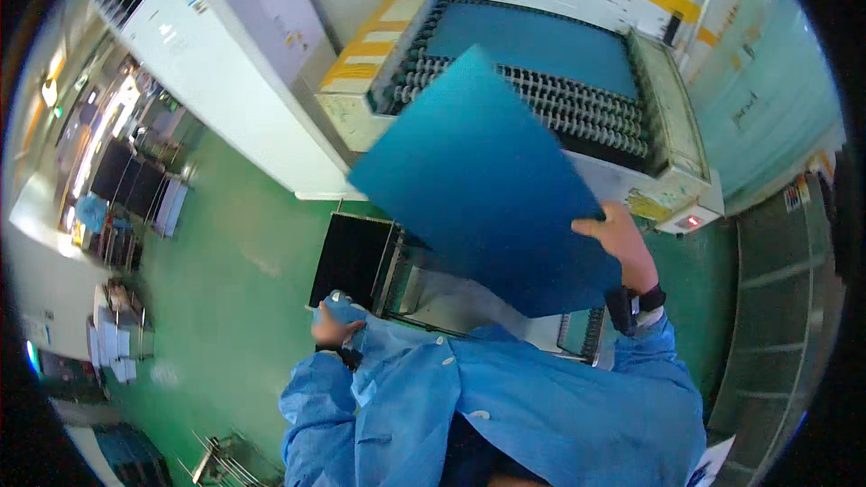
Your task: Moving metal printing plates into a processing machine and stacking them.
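Observation:
A large flat blue sheet is tilted up in front of me, one corner pointing toward the far machine. My right hand grips its right edge, with the thumb lying on the face and the other fingers mostly hidden behind. Low on the left, my left hand is closed at the edge of my blue jacket, the fabric showing between thumb and forefinger. Just beyond that hand stands a black panel in a metal frame.
Ahead is a roller conveyor machine with another blue sheet lying on its rollers. A tall white cabinet unit stands to its left. Grey metal panels line the right side. Carts with panels stand farther left on the green floor.

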`<state>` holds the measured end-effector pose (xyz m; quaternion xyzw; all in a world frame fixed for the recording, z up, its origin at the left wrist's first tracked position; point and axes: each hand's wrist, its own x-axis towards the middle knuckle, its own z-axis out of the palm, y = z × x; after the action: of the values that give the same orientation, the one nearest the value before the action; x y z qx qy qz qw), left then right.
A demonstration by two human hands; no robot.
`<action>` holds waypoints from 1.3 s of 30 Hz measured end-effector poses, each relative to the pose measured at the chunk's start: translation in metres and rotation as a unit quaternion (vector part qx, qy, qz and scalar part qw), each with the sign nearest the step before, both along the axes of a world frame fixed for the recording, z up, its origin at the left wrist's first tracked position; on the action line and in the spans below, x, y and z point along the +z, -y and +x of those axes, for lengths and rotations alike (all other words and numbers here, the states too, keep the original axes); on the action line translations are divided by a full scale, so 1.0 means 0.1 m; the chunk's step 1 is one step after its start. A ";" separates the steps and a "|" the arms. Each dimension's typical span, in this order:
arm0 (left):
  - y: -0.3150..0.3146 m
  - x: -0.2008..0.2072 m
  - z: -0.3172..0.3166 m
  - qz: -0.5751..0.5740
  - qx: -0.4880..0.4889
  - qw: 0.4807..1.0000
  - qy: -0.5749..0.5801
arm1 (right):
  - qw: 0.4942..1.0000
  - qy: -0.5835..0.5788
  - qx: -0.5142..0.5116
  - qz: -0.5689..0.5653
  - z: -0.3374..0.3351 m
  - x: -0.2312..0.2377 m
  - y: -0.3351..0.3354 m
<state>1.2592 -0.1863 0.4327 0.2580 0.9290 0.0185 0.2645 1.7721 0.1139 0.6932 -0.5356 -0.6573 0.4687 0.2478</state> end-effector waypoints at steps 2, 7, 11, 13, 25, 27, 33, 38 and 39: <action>0.08 -0.10 -0.09 0.012 -0.007 1.000 0.002 | 0.986 -0.123 -0.095 -0.056 -0.04 0.07 -0.02; -0.09 0.17 0.02 -0.034 0.012 0.999 0.022 | 0.872 -0.439 -0.212 -0.051 -0.15 -0.19 -0.13; -0.16 0.24 0.08 -0.048 0.028 0.998 0.011 | 0.847 -0.500 -0.167 -0.073 -0.28 -0.60 -0.29; -0.16 0.28 0.11 -0.061 0.048 0.997 0.002 | 0.811 -0.552 -0.112 -0.159 -0.41 -0.64 -0.29; -0.20 0.25 0.01 -0.068 0.026 0.997 -0.004 | 0.729 -0.594 -0.223 -0.258 -0.83 -1.30 -0.58; -0.20 0.24 -0.02 -0.063 0.032 0.997 0.002 | 0.730 -0.594 -0.219 -0.258 -0.84 -1.37 -0.66; -0.20 0.23 -0.06 -0.060 0.035 0.998 0.003 | 0.752 -0.575 -0.196 -0.256 -0.89 -1.46 -0.90; -0.22 0.22 -0.08 -0.058 0.016 0.998 -0.003 | 0.756 -0.580 -0.182 -0.241 -0.91 -1.44 -0.97; -0.22 0.21 -0.08 -0.055 0.014 0.998 -0.005 | 0.757 -0.581 -0.176 -0.241 -0.91 -1.43 -0.99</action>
<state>1.2514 -0.1638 0.4534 0.2303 0.9334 -0.0299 0.2736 1.6806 0.2127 0.5507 -0.3085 -0.1461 0.7810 0.5230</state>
